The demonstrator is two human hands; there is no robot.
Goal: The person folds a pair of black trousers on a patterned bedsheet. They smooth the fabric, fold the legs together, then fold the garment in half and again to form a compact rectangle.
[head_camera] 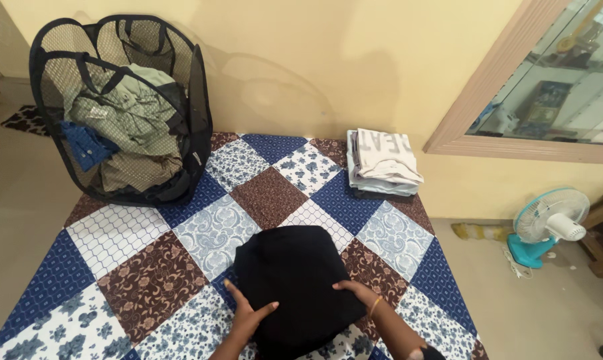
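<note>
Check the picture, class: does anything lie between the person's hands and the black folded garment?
Nothing visible does. The left hand and right hand both rest directly on the black garment on the patchwork bedspread.

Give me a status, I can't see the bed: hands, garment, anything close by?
Left hand and right hand flat on folded black garment, fingers open. Garment lies on patchwork quilt. Nothing crowding it.

Two hands (248, 317) (356, 292) on one black garment (295, 280), one hamper (118, 107) (far left), one folded stack (383, 163), one fan (548, 223).
</note>
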